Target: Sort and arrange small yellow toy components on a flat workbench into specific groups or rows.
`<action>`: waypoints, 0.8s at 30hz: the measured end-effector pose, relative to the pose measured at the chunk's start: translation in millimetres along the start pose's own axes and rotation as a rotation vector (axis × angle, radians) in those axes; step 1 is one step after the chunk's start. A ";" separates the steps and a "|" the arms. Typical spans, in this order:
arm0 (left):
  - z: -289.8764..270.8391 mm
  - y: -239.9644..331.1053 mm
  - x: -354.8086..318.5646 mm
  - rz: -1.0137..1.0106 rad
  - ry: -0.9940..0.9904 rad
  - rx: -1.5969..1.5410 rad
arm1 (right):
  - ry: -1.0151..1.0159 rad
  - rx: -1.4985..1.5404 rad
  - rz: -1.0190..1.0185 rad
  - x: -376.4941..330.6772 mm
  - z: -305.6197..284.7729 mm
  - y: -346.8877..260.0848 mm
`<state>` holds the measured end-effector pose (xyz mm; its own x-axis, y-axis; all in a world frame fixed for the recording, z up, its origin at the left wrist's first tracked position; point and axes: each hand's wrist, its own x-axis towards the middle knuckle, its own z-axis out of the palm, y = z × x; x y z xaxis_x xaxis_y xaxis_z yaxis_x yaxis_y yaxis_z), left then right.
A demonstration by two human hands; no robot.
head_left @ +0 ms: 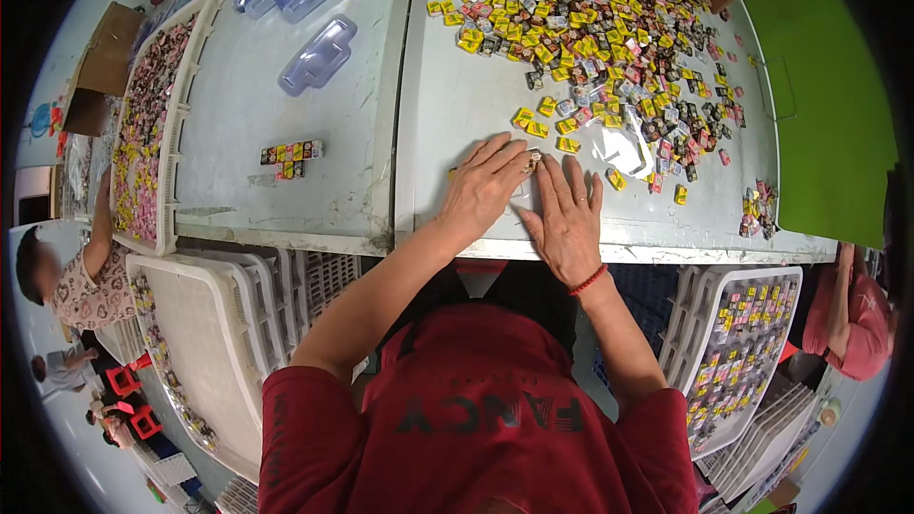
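The clear plastic tray [522, 192] is lying flat on the counter [457, 105], close to its near edge, and you are pressing it down with both hands. Your left hand [484, 186] is resting palm down over its left part with the fingers spread, and your right hand [568, 214] is lying flat beside it, the fingers together and pointing away from you. Neither hand is closing around anything; the fingertips of the two are nearly meeting over a small wrapped piece [533, 160] at the tray's far side.

To do this well, I judge that you are best keeping your palms flat so the thin plastic is not sliding, and seating each piece squarely before reaching for another. The loose yellow ones [530, 121] just beyond your fingers are the nearest supply.

As for the count: one tray is showing under your hands, and three more clear trays [319, 55] are lying on the far left part of the counter. A short double row of small boxes [291, 158] is sitting alone to your left; I cannot tell exactly how many. The heap of wrapped pieces [609, 38] is far too many to count, certainly several hundred. Two filled white crates [152, 119] are in view, one at each side.
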<state>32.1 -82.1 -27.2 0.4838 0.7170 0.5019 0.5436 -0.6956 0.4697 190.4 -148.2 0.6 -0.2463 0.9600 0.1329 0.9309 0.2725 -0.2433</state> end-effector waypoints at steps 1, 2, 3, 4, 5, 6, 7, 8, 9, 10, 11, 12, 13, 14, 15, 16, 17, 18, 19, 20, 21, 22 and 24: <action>-0.1 0.5 1.2 -0.007 0.022 -0.012 | 0.019 -0.020 0.013 1.8 2.0 -2.3; -3.0 0.7 0.2 -0.024 0.048 -0.011 | 0.017 -0.011 -0.001 4.0 2.7 -5.0; -3.9 -0.9 -2.9 -0.037 0.052 0.006 | 0.008 -0.014 -0.003 6.7 3.0 -8.9; -3.6 -3.4 -7.3 -0.041 0.058 0.020 | 0.000 -0.014 -0.011 9.7 4.0 -14.1; -4.6 -4.8 -7.4 -0.041 0.068 0.034 | 0.016 -0.020 -0.002 9.3 6.4 -13.5; -12.1 -3.0 -3.5 0.027 0.024 0.068 | 0.033 -0.013 -0.007 7.6 12.7 -11.3; -17.2 1.1 2.2 0.090 -0.023 0.107 | 0.023 -0.020 0.008 4.5 15.6 -6.4; -18.2 4.0 6.4 0.054 -0.109 0.053 | 0.034 -0.045 -0.011 -0.2 19.7 -1.1; -16.3 3.2 3.4 0.053 -0.281 0.106 | 0.073 -0.036 -0.039 -3.6 24.0 0.9; -9.2 -4.8 -5.8 0.079 -0.260 0.118 | 0.067 -0.031 -0.041 -5.7 25.8 1.0; -10.7 -5.8 -5.2 0.107 -0.302 0.131 | 0.054 -0.027 -0.046 -6.6 21.2 0.4; -10.0 -6.6 -6.3 0.071 -0.289 0.171 | 0.049 0.053 -0.059 -7.4 17.6 1.7; -7.8 -7.6 -6.3 0.110 -0.283 0.139 | 0.041 0.084 -0.090 -8.4 16.0 5.2; -8.2 -8.4 -7.7 0.156 -0.281 0.105 | 0.033 0.115 -0.114 -8.8 13.4 8.9; -7.9 -10.2 -9.5 0.146 -0.272 0.127 | 0.016 0.147 -0.143 -7.8 10.7 15.4; -6.5 -11.7 -11.3 0.176 -0.249 0.119 | 0.000 0.174 -0.164 -6.0 7.4 19.1; -5.0 -13.5 -11.7 0.217 -0.233 0.100 | 0.000 0.236 -0.157 -4.0 -2.6 17.4; -7.0 -11.4 -6.6 0.266 -0.225 0.081 | 0.028 0.206 -0.123 -7.6 -7.7 20.9; -12.1 -12.0 -8.4 0.289 -0.288 0.038 | 0.039 0.275 -0.096 -11.6 -10.5 25.5; -21.4 -14.0 -9.5 0.298 -0.357 0.001 | 0.044 0.354 -0.078 -11.2 -11.5 32.4; -31.0 -17.7 -13.8 0.277 -0.390 -0.006 | 0.040 0.397 -0.041 -6.8 -10.9 30.6; -39.4 -21.0 -18.3 0.253 -0.427 -0.007 | 0.034 0.435 -0.024 -1.7 -11.7 27.1; -46.0 -19.4 -15.1 0.257 -0.403 -0.045 | 0.137 0.403 -0.066 8.1 -12.7 22.9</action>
<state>-17.3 -81.5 -10.5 0.8312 0.4754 0.2884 0.3451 -0.8477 0.4029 213.2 -135.0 8.3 -0.2384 0.9297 0.2806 0.7277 0.3623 -0.5823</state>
